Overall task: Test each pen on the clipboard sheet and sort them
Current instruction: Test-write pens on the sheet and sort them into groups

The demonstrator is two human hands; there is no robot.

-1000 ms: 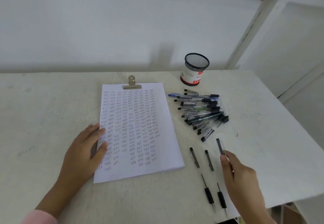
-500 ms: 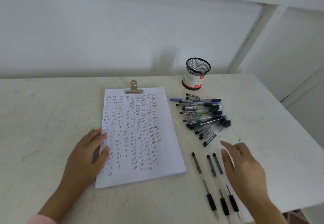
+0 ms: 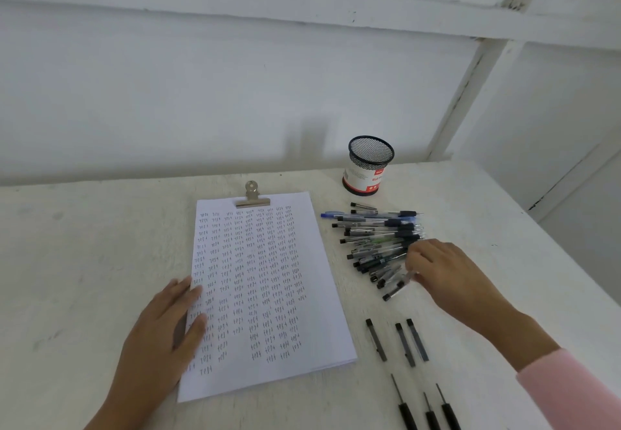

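We note left hand (image 3: pixel 161 325) flat, fingers released, on the sheet (image 3: pixel 319 312). We note right hand (image 3: pixel 447 275) pinching a pen (image 3: pixel 395 290) at 5 o'clock of pile (image 3: pixel 376 238).

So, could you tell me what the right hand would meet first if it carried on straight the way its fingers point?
The pile of pens. The right hand points left and away, its fingertips at the pile's near edge, by a clear pen; whether they touch it is unclear.

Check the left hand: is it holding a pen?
No, the left hand lies flat with straight fingers on the left edge of the sheet, holding nothing.
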